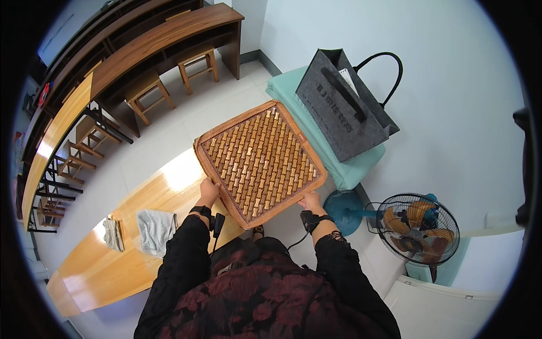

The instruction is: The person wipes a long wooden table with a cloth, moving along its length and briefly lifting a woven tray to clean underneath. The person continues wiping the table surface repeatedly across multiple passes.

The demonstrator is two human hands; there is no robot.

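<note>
A square seat cushion (260, 165) with a bead-tile face and a tan woven border is held up in front of me, tilted, its tiled side towards the camera. My left hand (209, 191) grips its left edge, and my right hand (311, 201) grips the edge near its lower right corner. Both thumbs or fingertips are partly hidden against the border. Below and left of the cushion, a grey cloth (156, 232) and a smaller folded beige cloth (113, 235) lie on the light wooden table (118, 271).
At right, a grey felt bag (338, 106) with printed writing stands on a mint-green padded block (288, 87). A pedestal fan (417, 229) with a blue base (341, 212) stands near the wall. Dark wooden desks (169, 46) and wooden stools (146, 95) fill the far left.
</note>
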